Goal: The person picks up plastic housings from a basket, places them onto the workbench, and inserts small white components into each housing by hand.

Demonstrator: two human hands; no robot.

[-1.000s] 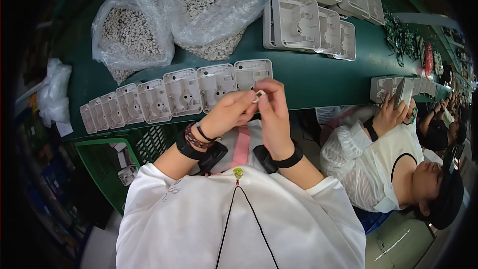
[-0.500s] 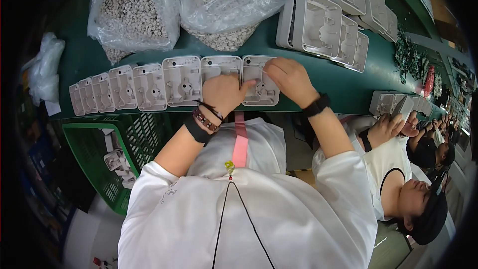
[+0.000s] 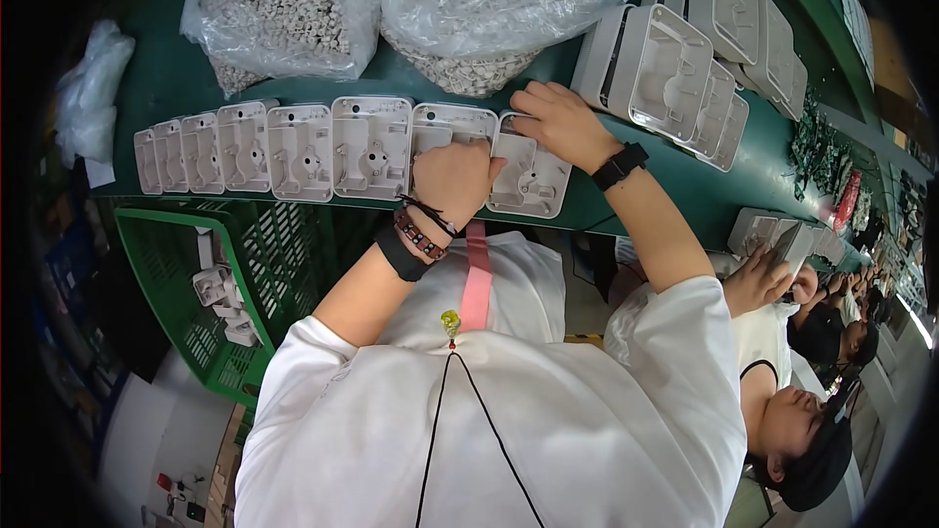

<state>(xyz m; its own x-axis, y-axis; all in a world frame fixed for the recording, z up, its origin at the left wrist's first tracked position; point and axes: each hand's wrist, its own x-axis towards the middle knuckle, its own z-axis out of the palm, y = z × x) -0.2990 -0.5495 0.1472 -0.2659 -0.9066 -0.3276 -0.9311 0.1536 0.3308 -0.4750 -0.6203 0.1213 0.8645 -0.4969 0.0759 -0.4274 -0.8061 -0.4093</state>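
A row of light grey plastic housings [image 3: 372,152], open side up, lines the near edge of the green table. My left hand [image 3: 453,178] rests over the housing second from the right end [image 3: 465,117]. Its fingers are curled, with the thumb pointing right; whatever they hold is hidden. At the far edge of the rightmost housing [image 3: 528,181] is my right hand [image 3: 569,127], palm down. The fingers bend together near that housing's upper left corner, and anything between them is too small to make out.
Two clear plastic bags of small grey parts [image 3: 284,10] stand behind the row. Stacked housings [image 3: 665,68] are at the far right. A green crate [image 3: 186,303] holding grey parts sits below the table at left. At right, a co-worker's hands [image 3: 768,279] hold a housing.
The view has shifted slightly. My right hand has moved from the rightmost housing's upper right part toward its upper left corner. My left hand stays over the neighbouring housing.
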